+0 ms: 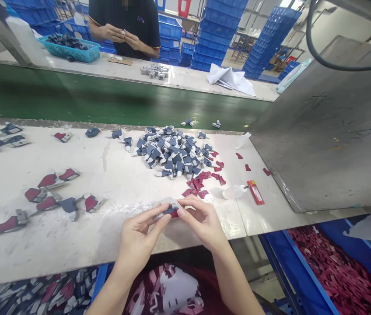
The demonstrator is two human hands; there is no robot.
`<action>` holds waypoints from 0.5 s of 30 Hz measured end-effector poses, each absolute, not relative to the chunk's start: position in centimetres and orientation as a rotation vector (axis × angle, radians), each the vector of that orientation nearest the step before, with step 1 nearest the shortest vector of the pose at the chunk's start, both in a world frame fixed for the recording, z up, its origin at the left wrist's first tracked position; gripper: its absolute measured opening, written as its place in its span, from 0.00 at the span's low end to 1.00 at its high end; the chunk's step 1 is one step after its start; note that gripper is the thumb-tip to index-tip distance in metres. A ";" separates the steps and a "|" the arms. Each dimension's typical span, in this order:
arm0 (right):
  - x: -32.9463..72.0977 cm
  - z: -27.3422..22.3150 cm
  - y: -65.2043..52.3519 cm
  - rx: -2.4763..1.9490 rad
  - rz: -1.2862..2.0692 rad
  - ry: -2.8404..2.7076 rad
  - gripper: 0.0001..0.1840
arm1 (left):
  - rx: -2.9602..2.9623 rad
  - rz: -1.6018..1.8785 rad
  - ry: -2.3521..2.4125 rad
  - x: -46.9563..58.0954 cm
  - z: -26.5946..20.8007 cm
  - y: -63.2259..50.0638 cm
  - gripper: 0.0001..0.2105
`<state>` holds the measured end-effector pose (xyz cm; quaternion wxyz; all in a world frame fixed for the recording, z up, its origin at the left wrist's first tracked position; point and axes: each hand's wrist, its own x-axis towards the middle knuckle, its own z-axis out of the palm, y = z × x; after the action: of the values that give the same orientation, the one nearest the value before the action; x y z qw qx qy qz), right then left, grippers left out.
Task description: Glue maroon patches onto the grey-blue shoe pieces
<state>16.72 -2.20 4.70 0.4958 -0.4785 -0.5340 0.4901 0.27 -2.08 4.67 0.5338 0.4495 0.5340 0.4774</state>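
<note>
A white worktable (pixel 120 179) stretches from the left edge to the lower right of the frame. Behind it, a green belt (pixel 123 103) crosses the upper part. A metal panel (pixel 330 131) slants across the right side. At top centre, a co-worker (pixel 124 30) in a dark shirt holds a small pale thing between both hands. A blue bin (pixel 288 258) at lower right is filled with dark red pieces (pixel 343 275). Right of centre on the worktable lies a heap of navy and grey parts (pixel 175 151). At lower centre, the left hand (pixel 138 238) and right hand (pixel 210 227) meet, each pinching the same navy, grey and red part (pixel 171 208) between thumb and fingers, just below the heap. Loose parts with red faces (pixel 46 203) are scattered at left. Right of the hands, a red packet (pixel 255 192) lies beside a translucent bottle (pixel 234 191). Smallest are the loose red inserts (pixel 198 183), gathered at the heap's lower right edge.
</note>
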 end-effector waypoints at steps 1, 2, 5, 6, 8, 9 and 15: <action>16.6 4.6 -2.3 -1.155 1.167 -1.306 0.10 | 1.062 1.133 1.264 0.3 4.8 -2.0 0.11; 16.5 4.6 -2.4 -1.155 1.125 -1.323 0.09 | 1.047 1.123 1.256 0.3 4.8 -2.0 0.11; 15.8 4.4 -2.9 -1.163 0.968 -1.358 0.07 | 0.989 1.099 1.243 0.4 5.0 -2.1 0.13; 15.6 4.3 -3.0 -1.170 0.928 -1.363 0.07 | 0.974 1.100 1.246 0.4 5.0 -2.2 0.14; 15.4 4.2 -3.2 -1.183 0.886 -1.378 0.07 | 0.958 1.113 1.261 0.5 4.9 -2.2 0.14; 15.4 4.2 -3.2 -1.182 0.888 -1.388 0.08 | 0.958 1.123 1.271 0.5 4.9 -2.2 0.14; 15.7 3.9 -3.0 -1.157 0.932 -1.386 0.09 | 1.128 1.184 1.348 0.8 4.9 -2.3 0.10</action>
<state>15.74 -3.00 3.93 0.5269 -0.4838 -0.5800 0.3898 0.78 -2.34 4.89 0.4890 0.4641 0.5549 0.4874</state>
